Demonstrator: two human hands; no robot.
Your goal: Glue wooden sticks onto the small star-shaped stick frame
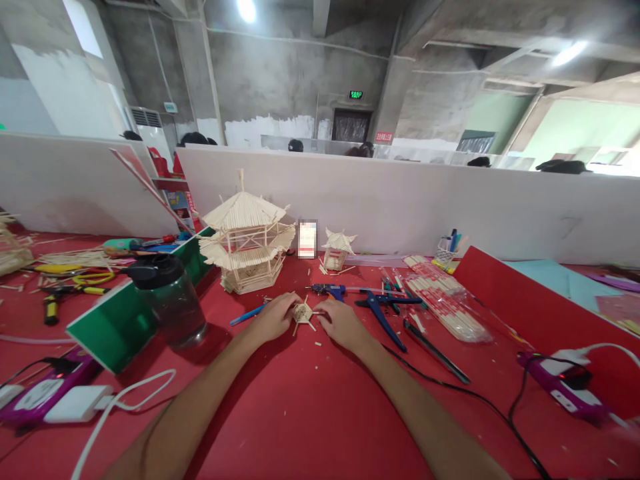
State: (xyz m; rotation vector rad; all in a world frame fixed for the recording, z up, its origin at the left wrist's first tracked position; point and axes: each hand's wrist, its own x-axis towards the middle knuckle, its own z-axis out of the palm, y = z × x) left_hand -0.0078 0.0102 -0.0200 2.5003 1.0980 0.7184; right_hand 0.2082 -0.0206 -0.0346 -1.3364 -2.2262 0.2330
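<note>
A small star-shaped piece made of thin wooden sticks [303, 313] lies on the red table [310, 413]. My left hand [277, 317] pinches its left side and my right hand [340, 324] pinches its right side, both with fingers closed on it. Behind them stands a large two-tiered stick pavilion model [246, 237] and a much smaller stick pavilion [338, 248]. A blue glue gun [330, 290] lies just beyond my right hand.
A dark water bottle [170, 300] and a green-sided board [125, 320] stand left. Blue clamp pliers [383, 307], a bag of chopsticks [445, 297], cables and power strips [565, 387] lie right. A white partition [425, 200] closes the back. Yellow-handled tools [75, 283] lie far left.
</note>
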